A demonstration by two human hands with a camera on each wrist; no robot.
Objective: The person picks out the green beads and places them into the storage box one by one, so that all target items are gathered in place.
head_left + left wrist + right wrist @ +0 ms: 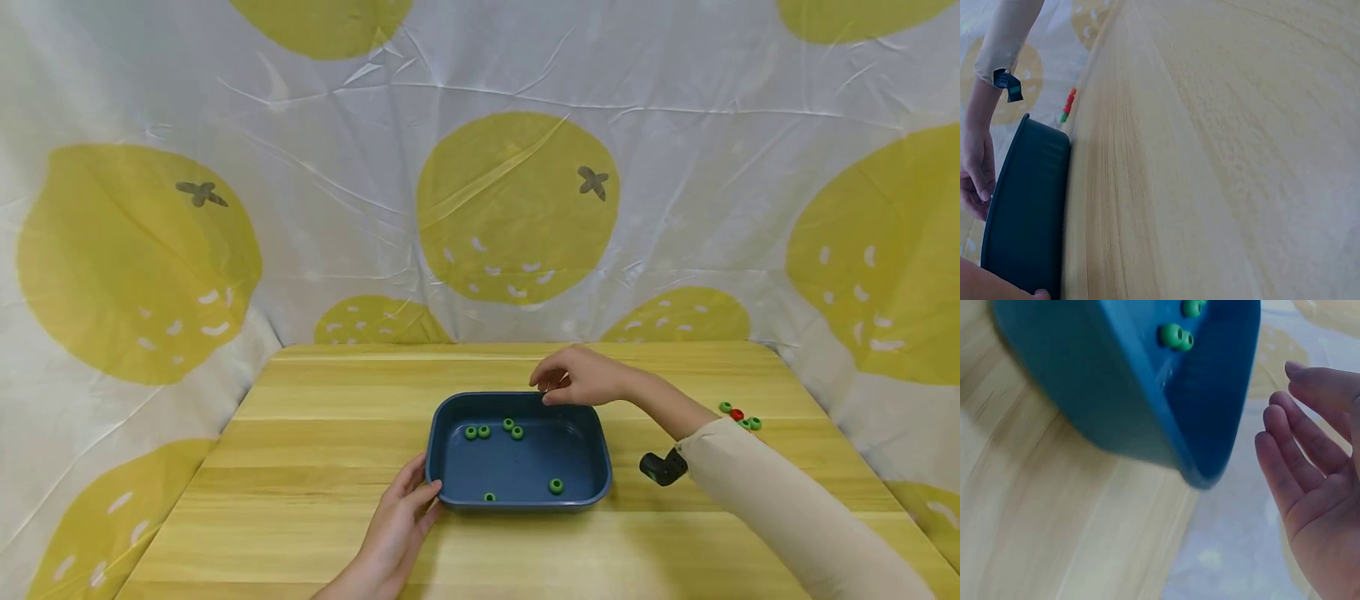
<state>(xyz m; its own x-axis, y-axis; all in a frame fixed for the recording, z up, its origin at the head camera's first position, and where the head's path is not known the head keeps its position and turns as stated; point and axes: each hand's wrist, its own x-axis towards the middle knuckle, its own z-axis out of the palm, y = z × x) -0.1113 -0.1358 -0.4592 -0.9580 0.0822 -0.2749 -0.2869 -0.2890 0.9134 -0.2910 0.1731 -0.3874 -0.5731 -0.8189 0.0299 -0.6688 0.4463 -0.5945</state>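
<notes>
A dark blue plastic tub (517, 505) stands on the table in the head view. Several green beads (556, 486) lie scattered on its floor. My left hand (399, 521) grips the tub's near left corner, thumb on the rim and fingers against the outer wall. Above the far rim hovers my right hand (581, 377), its fingers loosely bent. In the right wrist view that hand (1316, 456) holds nothing and is apart from the tub (1085, 381). The left wrist view shows the tub's outer side (1029, 200) and my left thumb (1041, 294) at its lower end.
Beyond my right forearm, green beads (754, 423) and a red bead (737, 414) lie on the wooden table (315, 467); the sleeve partly covers this group. A black device (663, 468) is strapped at the right wrist. A lemon-patterned cloth (337, 208) hangs behind.
</notes>
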